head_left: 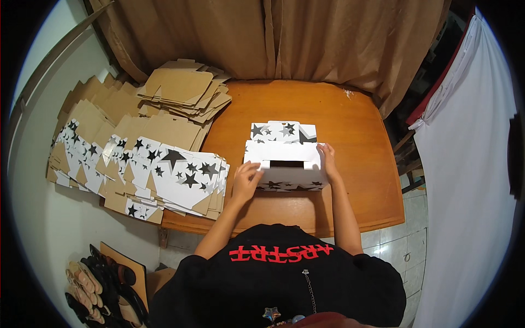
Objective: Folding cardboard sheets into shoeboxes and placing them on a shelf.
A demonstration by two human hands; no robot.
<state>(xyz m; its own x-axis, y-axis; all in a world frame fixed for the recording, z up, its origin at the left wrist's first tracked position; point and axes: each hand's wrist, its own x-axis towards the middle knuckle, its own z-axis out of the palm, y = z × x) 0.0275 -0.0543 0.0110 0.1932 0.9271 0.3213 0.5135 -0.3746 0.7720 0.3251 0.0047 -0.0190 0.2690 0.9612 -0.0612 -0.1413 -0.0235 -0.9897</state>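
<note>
A partly folded white cardboard box (257, 148) with black and grey stars stands in front of me on the wooden table. Its white upper face has a dark rectangular opening, and a star-printed flap (275, 130) stretches out behind it. My left hand (247, 177) holds the box at the near left corner with bent fingers. At the right side, my right hand (328, 158) grips the edge, its fingertips at the far right corner. The box's underside and part of my right fingers are hidden.
Stacks of flat star-printed cardboard blanks (188, 177) cover the table's left part, some overhanging its edge. Plain brown cardboard pieces (178, 85) are piled behind them. A brown curtain (219, 38) hangs along the far edge, and shoes (104, 284) stand at lower left.
</note>
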